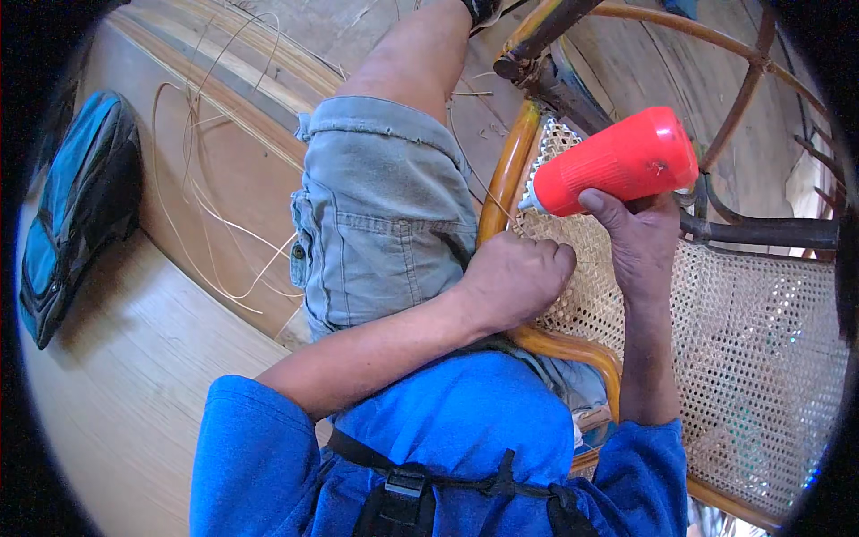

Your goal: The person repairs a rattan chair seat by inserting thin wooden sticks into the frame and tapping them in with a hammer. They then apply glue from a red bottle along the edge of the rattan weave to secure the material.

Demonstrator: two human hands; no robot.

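Right hand (640, 237) wrapped around a red ribbed plastic squeeze bottle (617, 161), held tilted, white nozzle pointing left and down toward the woven cane seat (752, 349). Left hand (514, 282) curled into a loose fist, knuckles pressed on the cane weave just under the nozzle, beside the bent rattan frame (506, 174); anything pinched inside the fist hidden. Loose pale cane strands (192, 192) lying on the wooden floor (116, 376). Blue and black bag (80, 206) at far left.

Pale wooden plank floor (116, 376), blue bag (80, 206) at left, loose cane strips (201, 206), bright daylight
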